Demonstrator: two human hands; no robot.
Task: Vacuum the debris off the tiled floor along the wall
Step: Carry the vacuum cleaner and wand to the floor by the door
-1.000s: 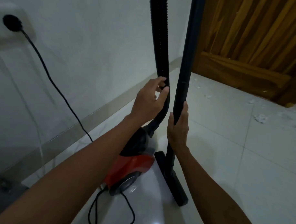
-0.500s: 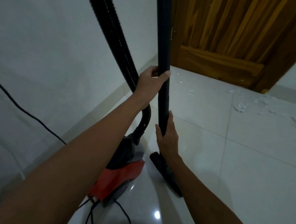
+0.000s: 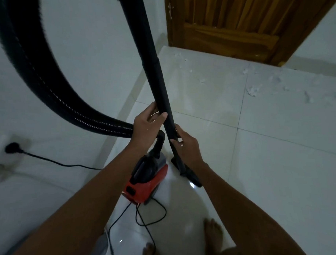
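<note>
Left hand (image 3: 146, 126) and right hand (image 3: 186, 145) both clamp the wand (image 3: 161, 89), steadying it upright; nozzle (image 3: 188, 173) grounded. Debris (image 3: 252, 91) waits upper right, likely next.

A plain white wall (image 3: 86, 54) fills the left of the frame, meeting the glossy pale tiled floor (image 3: 266, 169) along a light skirting strip (image 3: 140, 82). At upper right stands a brown wooden door (image 3: 230, 20). A wall socket (image 3: 2, 150) sits at lower left. The light is dim; a small bright glare (image 3: 192, 184) reflects off the tiles near the centre.
</note>
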